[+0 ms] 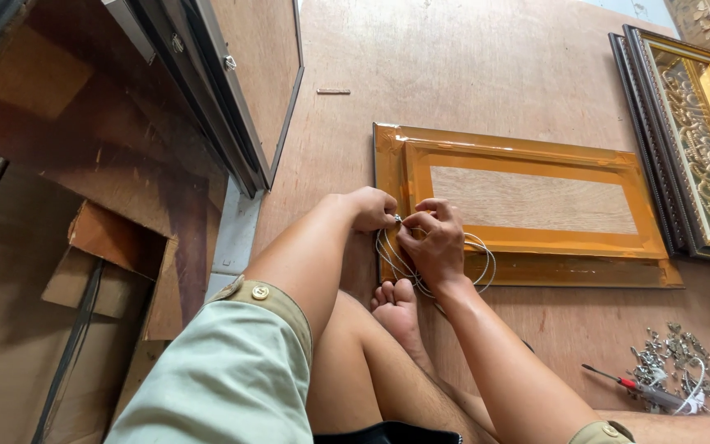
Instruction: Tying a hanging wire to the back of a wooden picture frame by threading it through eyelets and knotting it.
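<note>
Left hand (371, 208) and right hand (431, 242) meet over the frame's near-left corner. Fingers (417, 224) of both hands are pinched together on a small metal fitting (397, 219). White wire loops (477, 265) hang just below the fingers. The orange-wrapped frame (536, 247) lies face down on the plywood floor (454, 74), beyond the fingers. 1 gilded framed picture (704, 140) leans far right. A screwdriver (618, 381) and loose metal hardware (671, 353) lie near right; no container is visible.

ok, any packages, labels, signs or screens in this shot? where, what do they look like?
No packages, labels or screens.
Framed plaque: far right, leaning at the edge of view, rectangular, dark ridged frame, gold ornamental relief inside.
Frame back: flat on the floor past both hands, rectangular, orange-taped border, bare wood centre.
</note>
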